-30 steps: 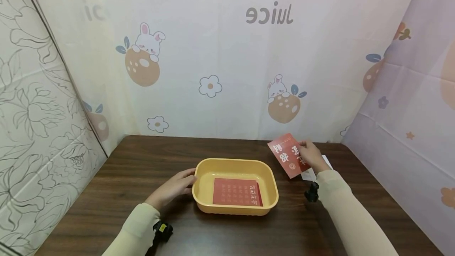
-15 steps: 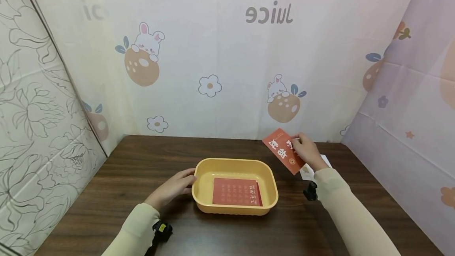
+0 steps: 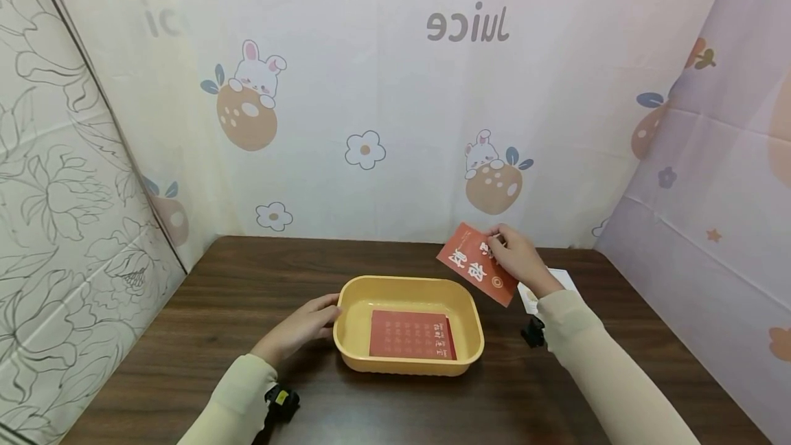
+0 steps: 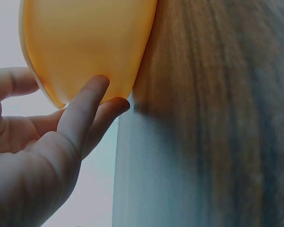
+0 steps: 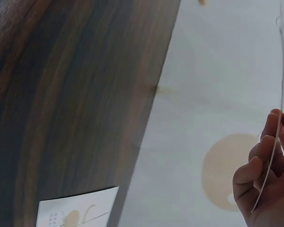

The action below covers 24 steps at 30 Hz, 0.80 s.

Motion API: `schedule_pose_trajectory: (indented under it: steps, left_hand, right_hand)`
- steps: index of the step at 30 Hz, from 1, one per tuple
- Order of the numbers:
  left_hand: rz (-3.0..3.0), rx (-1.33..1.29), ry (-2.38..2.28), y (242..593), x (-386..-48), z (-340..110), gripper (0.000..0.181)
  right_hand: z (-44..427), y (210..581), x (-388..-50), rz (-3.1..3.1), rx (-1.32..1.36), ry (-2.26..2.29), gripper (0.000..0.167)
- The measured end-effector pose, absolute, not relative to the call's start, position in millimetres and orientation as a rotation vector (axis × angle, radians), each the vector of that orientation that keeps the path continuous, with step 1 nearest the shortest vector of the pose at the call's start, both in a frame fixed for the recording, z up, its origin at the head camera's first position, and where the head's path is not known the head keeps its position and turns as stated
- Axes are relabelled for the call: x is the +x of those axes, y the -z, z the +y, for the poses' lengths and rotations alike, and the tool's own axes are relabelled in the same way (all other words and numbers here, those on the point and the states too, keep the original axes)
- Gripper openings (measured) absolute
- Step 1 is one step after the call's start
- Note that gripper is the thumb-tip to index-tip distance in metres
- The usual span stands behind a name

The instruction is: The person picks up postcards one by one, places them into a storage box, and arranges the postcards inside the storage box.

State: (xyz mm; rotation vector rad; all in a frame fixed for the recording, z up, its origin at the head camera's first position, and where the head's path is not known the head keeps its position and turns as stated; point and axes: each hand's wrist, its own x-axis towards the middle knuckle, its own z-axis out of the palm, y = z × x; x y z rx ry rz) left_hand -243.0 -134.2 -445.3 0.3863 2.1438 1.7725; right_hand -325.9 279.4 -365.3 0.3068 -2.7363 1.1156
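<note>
In the head view, my right hand (image 3: 516,256) pinches a red envelope (image 3: 472,263) with white characters, holding it tilted above the table at the back right. The right wrist view shows this envelope (image 5: 273,156) edge-on between thumb and fingers. A yellow plastic basin (image 3: 408,364) stands mid-table, and red envelopes (image 3: 408,335) lie stacked flat inside it. My left hand (image 3: 303,328) is at the basin's left side. In the left wrist view, its extended, spread fingers (image 4: 87,106) touch the outer wall; one fingertip is hidden behind the rim.
White printed cards or envelopes (image 3: 559,280) lie on the dark wooden table (image 3: 278,273), partly hidden behind my right wrist. A patterned cloth (image 3: 383,88) hangs at the table's back edge, with more cloth at both sides.
My right hand has carried the red envelope leftward, away from the white printed pieces and nearer the basin, turning it slightly. My left hand and the basin have stayed in place.
</note>
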Motion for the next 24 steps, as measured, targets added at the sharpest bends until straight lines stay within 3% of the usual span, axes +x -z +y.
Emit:
schedule_pose_trajectory:
  steps: [24]
  left_hand:
    - [2.114,0.437,-1.776,444,-243,-135,0.055]
  right_hand:
    - [235,345,-309,-2.800,0.652,-1.119,0.022]
